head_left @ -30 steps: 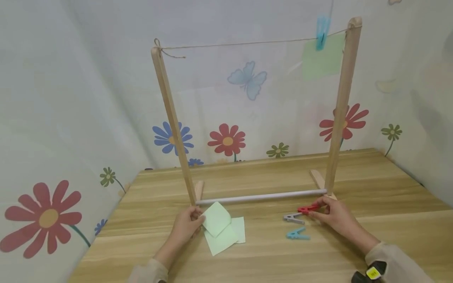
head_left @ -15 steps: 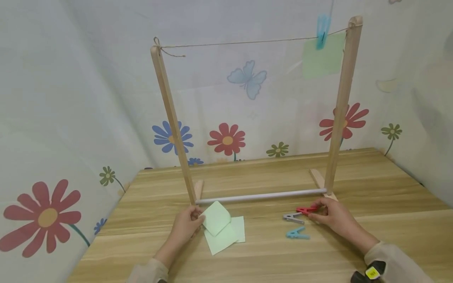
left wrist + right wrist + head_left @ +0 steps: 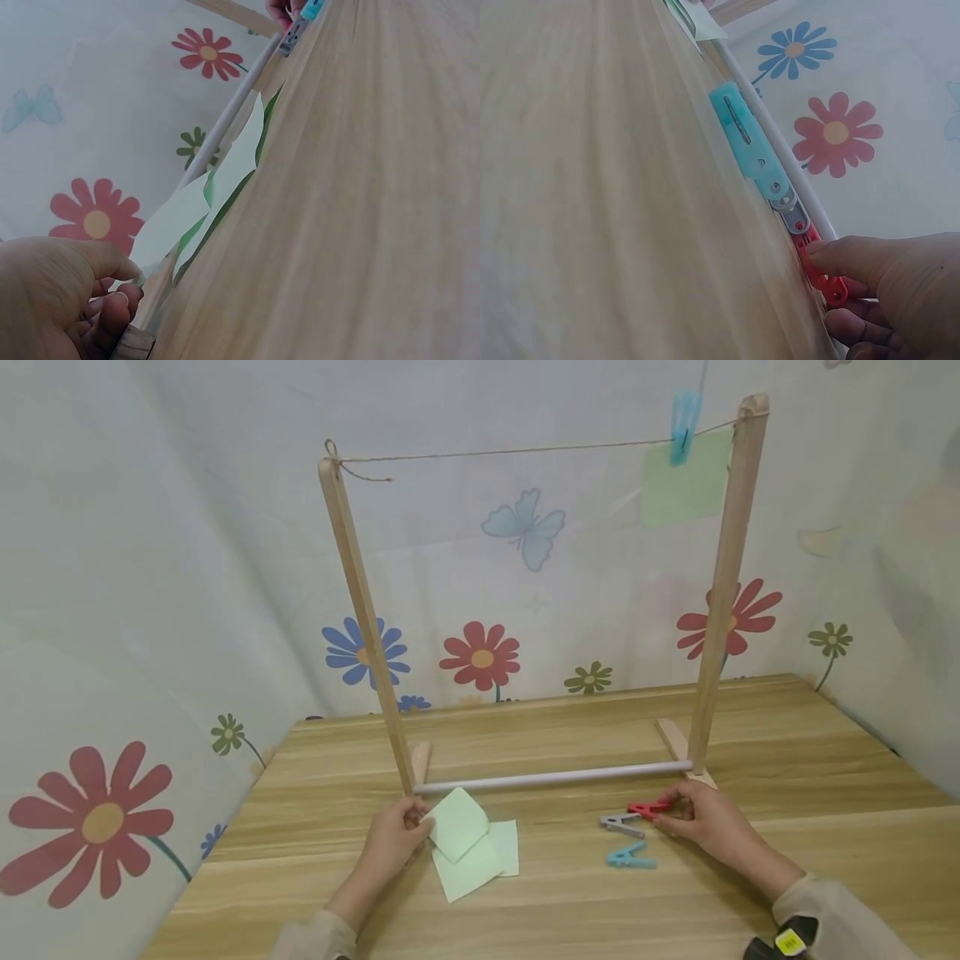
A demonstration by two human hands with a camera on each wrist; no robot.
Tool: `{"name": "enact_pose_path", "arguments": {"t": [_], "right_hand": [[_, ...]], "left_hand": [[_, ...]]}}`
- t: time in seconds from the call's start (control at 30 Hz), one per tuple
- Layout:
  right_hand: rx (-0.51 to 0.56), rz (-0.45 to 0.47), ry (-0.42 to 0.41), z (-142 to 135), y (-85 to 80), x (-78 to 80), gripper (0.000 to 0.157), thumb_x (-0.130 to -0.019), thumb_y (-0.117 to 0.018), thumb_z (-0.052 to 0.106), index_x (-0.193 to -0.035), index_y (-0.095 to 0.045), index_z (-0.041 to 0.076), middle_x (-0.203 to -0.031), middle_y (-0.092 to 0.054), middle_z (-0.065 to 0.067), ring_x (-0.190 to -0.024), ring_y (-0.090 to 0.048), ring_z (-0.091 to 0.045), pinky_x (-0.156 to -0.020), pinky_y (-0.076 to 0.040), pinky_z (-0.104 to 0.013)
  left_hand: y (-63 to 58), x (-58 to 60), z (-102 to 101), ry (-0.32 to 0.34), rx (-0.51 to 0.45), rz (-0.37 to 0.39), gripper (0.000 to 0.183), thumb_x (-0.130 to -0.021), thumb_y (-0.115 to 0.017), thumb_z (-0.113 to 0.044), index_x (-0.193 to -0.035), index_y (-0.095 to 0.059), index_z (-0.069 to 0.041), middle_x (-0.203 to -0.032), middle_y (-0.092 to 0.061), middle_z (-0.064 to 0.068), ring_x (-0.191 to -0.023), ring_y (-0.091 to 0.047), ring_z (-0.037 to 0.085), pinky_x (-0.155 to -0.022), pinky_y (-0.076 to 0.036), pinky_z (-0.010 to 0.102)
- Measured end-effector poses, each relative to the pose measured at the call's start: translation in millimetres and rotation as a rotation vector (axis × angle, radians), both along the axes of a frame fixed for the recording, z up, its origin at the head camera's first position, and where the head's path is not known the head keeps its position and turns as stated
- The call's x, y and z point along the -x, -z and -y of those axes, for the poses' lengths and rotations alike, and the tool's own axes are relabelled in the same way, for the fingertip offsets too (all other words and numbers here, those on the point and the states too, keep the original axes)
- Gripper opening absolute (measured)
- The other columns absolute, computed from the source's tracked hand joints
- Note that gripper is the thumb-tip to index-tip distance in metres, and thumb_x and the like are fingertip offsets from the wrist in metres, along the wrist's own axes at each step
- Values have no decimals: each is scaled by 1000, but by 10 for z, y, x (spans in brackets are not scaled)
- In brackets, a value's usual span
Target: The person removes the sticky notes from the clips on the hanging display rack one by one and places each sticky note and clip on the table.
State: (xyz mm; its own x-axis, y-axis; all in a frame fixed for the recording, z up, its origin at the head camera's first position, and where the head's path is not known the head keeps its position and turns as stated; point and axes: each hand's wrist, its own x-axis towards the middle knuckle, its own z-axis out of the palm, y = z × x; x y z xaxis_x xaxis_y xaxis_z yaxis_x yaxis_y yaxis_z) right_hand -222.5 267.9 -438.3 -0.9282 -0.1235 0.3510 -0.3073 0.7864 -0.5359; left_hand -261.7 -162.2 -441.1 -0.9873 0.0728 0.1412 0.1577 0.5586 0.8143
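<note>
My left hand [image 3: 392, 833] pinches the left corner of the top pale green paper sheet [image 3: 459, 822] between thumb and fingers. That sheet overlaps other green sheets [image 3: 238, 161] on the table. At the right, my right hand [image 3: 708, 817] pinches a red clothespin [image 3: 810, 259] by one end, low at the tabletop. Touching or close beside it lies a grey clothespin [image 3: 622, 824]; a blue clothespin [image 3: 630, 856] lies nearer to me. On the string [image 3: 495, 452] above, another blue clothespin [image 3: 682, 431] holds a green sheet [image 3: 682, 485] near the right post.
A wooden frame stands behind the hands, with a left post [image 3: 363, 610], a right post [image 3: 727, 585] and a white rod [image 3: 555, 776] low between them. The wooden table [image 3: 555, 918] ends at a flower-printed backdrop [image 3: 600, 602].
The red clothespin has shifted slightly toward me in my right fingers. My left hand and the paper sheets have stayed in place.
</note>
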Motion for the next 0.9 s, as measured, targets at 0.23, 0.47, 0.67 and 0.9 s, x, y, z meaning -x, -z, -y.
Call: {"name": "enact_pose_path", "arguments": {"t": [0.23, 0.47, 0.67, 0.9], "right_hand": [[-7, 2, 4, -3, 4, -6, 26, -75, -81, 17, -94, -68, 4, -66, -48, 3, -55, -36, 0, -48, -32, -20], [-6, -12, -4, -8, 17, 2, 25, -75, -81, 16, -93, -68, 4, -67, -49, 3, -56, -36, 1, -48, -33, -20], [-13, -9, -3, -9, 17, 9, 26, -75, -81, 16, -94, -68, 4, -69, -51, 3, -56, -37, 1, -49, -33, -20], [1, 19, -14, -2, -4, -2, 28, -76, -80, 19, -96, -68, 3, -67, -51, 4, -54, -38, 1, -48, -34, -20]], "left_hand": [[-12, -8, -6, -3, 10, -3, 13, -87, -63, 0, -100, -63, 1, -74, -58, 6, -48, -49, 11, -36, -40, 17], [-5, -13, -2, -6, 7, 1, 13, -87, -63, -1, -100, -64, 0, -75, -58, 6, -48, -48, 11, -36, -41, 17], [-9, -10, 6, -4, 4, -8, 15, -88, -63, -2, -102, -65, 0, -74, -57, 6, -46, -49, 11, -36, -41, 17], [-13, -11, 24, -17, -24, 6, 15, -89, -62, -4, -103, -64, -1, -76, -59, 6, -47, -52, 11, -37, -42, 16]]}}
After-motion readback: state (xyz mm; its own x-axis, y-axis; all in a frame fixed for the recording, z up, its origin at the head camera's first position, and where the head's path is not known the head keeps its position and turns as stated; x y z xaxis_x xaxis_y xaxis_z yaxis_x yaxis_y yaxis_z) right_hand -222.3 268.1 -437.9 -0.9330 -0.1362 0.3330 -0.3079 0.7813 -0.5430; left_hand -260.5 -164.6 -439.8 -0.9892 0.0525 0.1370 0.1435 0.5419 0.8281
